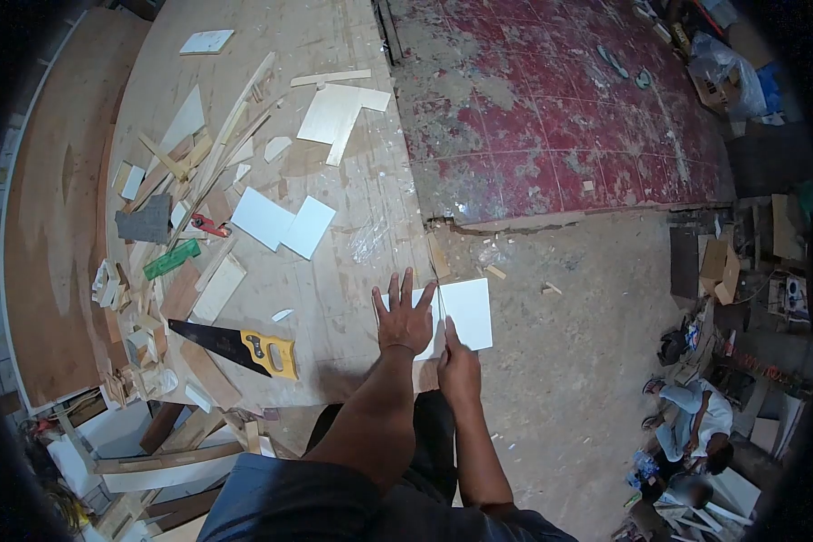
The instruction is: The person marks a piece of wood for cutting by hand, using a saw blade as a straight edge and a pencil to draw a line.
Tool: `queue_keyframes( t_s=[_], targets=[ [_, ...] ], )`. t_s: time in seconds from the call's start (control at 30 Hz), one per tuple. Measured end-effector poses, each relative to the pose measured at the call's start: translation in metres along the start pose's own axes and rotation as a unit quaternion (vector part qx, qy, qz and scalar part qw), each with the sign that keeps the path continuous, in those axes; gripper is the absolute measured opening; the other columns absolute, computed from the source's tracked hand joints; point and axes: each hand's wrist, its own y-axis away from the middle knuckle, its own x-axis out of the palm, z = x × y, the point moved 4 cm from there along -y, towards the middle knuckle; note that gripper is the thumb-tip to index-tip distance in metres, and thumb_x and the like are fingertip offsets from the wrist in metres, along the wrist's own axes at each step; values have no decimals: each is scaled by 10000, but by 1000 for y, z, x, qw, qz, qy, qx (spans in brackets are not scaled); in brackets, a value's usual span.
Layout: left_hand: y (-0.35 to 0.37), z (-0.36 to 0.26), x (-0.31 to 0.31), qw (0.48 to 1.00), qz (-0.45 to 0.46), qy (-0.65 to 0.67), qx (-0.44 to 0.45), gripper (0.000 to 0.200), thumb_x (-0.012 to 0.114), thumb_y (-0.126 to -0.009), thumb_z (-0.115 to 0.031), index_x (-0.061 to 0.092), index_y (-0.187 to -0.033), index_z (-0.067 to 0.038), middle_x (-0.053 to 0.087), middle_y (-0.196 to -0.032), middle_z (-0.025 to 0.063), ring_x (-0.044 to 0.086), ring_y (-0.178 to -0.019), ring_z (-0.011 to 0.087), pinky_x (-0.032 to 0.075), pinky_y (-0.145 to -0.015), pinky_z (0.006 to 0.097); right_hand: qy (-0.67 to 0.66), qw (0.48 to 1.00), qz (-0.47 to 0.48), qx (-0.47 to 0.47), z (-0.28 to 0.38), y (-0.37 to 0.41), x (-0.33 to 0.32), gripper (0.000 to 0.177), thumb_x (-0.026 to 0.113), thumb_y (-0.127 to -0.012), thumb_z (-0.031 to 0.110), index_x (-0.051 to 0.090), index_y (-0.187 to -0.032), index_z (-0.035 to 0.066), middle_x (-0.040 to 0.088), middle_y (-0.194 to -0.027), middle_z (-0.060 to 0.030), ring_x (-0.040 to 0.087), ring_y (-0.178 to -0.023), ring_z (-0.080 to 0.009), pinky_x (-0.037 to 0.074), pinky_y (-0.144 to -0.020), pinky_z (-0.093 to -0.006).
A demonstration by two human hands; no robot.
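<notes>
A white board [468, 312] lies across the table's near right edge, its right part sticking out over the floor. My left hand [405, 323] rests flat on the board's left part, fingers spread. Just to its right, my right hand [460, 369] is closed, with the forefinger pointing forward along a hand saw [440, 303]. Its thin blade shows edge-on, crossing the board close beside my left fingers; the handle is hidden in my fist.
On the wooden table [334, 298] lie a yellow-handled saw [271, 353], white panels [308, 228], a green block [172, 259] and wood strips [235, 135]. A long plywood sheet [59, 199] stands left. A person [696, 420] sits at the lower right, near boxes [719, 269].
</notes>
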Motion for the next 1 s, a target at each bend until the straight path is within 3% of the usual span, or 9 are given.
queue_keyframes(
  t_s=[0.2,0.37,0.43,0.57,0.63,0.73,0.83,1.0],
  targets=[
    [0,1,0,1000,14,3,-4,618,494,-938,-333,319,-1530,-346,121,-1643,129,89,-1506,361,10,-1161,663,-4,1000,2,-3,2,29,-5,573,510,-926,68,407,-1485,139,644,-887,-298,651,-829,-471,501,-712,-536],
    [0,1,1,1000,14,-3,-9,598,495,-954,-369,319,-1525,-354,128,-1646,110,85,-1514,346,16,-1164,659,-7,998,27,52,18,-32,7,560,541,-914,53,453,-1461,130,644,-979,-310,654,-907,-456,513,-772,-516],
    [0,1,2,1000,15,-20,0,603,489,-957,-383,306,-1530,-357,122,-1647,112,83,-1513,351,15,-1163,660,-68,997,-24,21,16,-49,13,549,534,-912,44,470,-1451,133,643,-961,-317,655,-914,-454,517,-777,-512],
    [-3,0,-1,999,37,-12,-12,610,479,-962,-393,283,-1538,-363,111,-1651,108,74,-1516,345,8,-1164,657,-31,998,5,51,17,-15,-4,530,522,-918,45,490,-1439,141,645,-997,-313,655,-915,-456,517,-781,-510],
    [-1,0,1,999,31,-37,-10,611,477,-962,-401,279,-1539,-365,105,-1654,103,70,-1517,340,6,-1164,656,-33,999,-7,25,8,14,-8,489,498,-976,187,448,-1457,113,644,-955,-335,651,-903,-479,505,-772,-538],
    [-1,0,1,998,39,-42,-12,603,473,-963,-405,289,-1536,-364,96,-1657,97,61,-1519,336,0,-1163,655,-24,999,-23,26,7,14,-7,514,525,-925,79,496,-1434,146,644,-1005,-311,651,-918,-462,513,-789,-515],
    [-2,-2,1,999,41,-18,-18,600,474,-963,-406,295,-1534,-365,95,-1658,95,52,-1521,333,-7,-1162,655,-24,998,12,60,14,-36,8,522,537,-917,89,495,-1434,139,643,-1009,-313,647,-931,-464,512,-796,-516],
    [-2,0,3,999,37,-37,-15,599,476,-960,-392,298,-1531,-369,102,-1656,93,46,-1522,332,-11,-1167,648,-24,998,6,51,18,-14,0,509,517,-932,115,485,-1439,134,643,-1011,-316,642,-946,-474,501,-800,-534]
  ],
)
